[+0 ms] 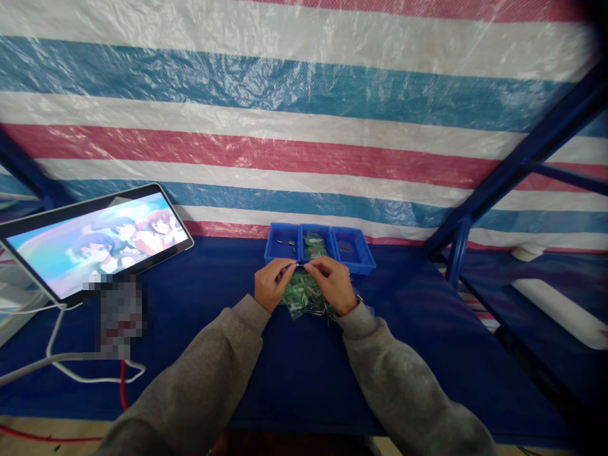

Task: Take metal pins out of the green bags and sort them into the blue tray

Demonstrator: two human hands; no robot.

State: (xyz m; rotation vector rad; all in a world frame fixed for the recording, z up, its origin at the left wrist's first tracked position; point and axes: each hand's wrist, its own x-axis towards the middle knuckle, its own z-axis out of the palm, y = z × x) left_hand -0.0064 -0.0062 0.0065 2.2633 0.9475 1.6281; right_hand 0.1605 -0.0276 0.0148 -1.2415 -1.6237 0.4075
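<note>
Grey sleeves (192, 370) angle inward over the table (294, 373), so both hands meet at one spot. Green packets (297, 294) are heaped between the wrists, probably for short reach; thin rods (317, 311) poke out at the heap's near edge. Left hand (273, 284) and right hand (335, 284): thumb and fingertips of each pinched on a small piece (299, 265), above the heap's far side, just short of the bins (365, 256). Pinch likely because the piece is slight; shape too fine to tell. Bins in a row, perhaps to keep contents apart. Tablet (97, 237) tilted at left, presumably for viewing. Striped sheet (304, 152) behind, likely a screen.

Count: sleeves 2, hands 2, small piece 1, packets and rods overlapping, uncountable; bins 3, tablet 1, sheet 1.
</note>
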